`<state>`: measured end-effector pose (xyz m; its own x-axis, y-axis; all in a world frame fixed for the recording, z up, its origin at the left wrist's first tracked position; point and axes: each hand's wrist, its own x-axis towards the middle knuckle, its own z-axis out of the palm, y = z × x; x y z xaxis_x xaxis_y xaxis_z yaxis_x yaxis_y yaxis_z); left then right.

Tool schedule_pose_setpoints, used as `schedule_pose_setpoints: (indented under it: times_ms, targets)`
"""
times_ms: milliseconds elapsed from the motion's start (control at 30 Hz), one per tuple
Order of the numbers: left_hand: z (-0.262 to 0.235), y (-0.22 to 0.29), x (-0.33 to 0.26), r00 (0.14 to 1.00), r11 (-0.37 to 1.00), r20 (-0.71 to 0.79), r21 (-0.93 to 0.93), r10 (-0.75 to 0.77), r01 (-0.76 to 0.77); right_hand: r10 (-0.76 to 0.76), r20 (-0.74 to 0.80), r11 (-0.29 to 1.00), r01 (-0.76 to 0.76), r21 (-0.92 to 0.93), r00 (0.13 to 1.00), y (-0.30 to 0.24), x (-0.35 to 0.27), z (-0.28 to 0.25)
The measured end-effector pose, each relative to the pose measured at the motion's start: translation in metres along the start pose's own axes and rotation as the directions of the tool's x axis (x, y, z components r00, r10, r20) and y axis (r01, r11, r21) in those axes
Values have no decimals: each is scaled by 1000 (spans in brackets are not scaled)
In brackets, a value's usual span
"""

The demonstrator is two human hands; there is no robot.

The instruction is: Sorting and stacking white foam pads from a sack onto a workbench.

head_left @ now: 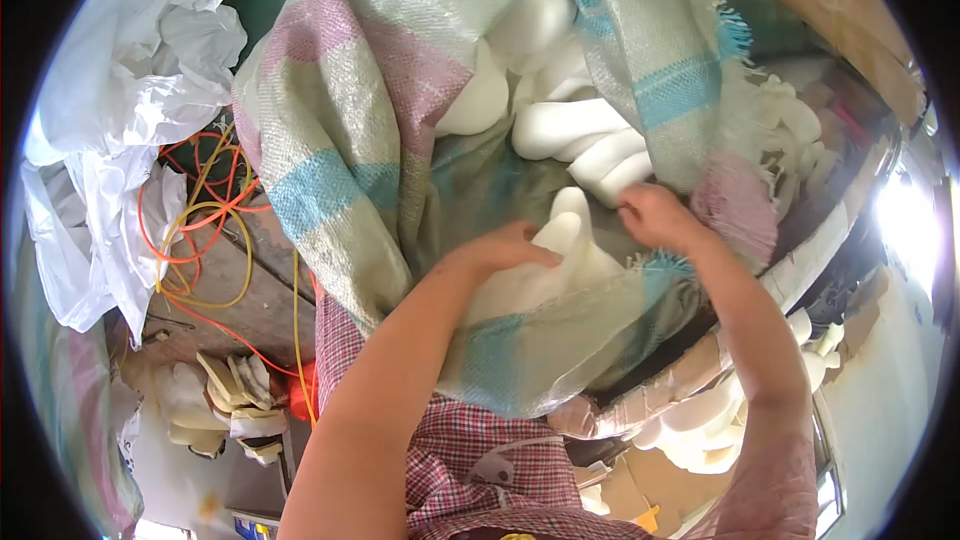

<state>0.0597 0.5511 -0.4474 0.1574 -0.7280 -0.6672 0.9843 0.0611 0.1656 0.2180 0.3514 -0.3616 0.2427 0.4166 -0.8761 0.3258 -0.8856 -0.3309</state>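
Sack of pale woven plastic striped blue and pink looks part-filled with smooth white rounded pieces; others lie outside. My left grip touches one inside, my right grip curls beside another; whether either holds, I cannot tell.

The sack partly hides the white pieces.

Forearms extended — left grip angled inward — right grip curled.
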Motion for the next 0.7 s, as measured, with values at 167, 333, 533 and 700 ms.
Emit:
schedule_pose_setpoints:
  times_ms: [167,333,533,700]
  targets:
    - [-27,-9,-49,997,872,12,-486,75,-60,585,-65,809,-578,102,808,24,24,-24]
    - [-67,41,-62,914,864,-245,-319,323,-391,778,-233,626,-686,371,583,71,-12,-21]
    - [-62,130,12,824,644,-158,708,545,-291,849,-85,319,-377,869,522,34,38,-33]
    - [-40,150,64,915,506,-52,845,400,-173,876,-179,330,-286,900,447,21,72,-18]
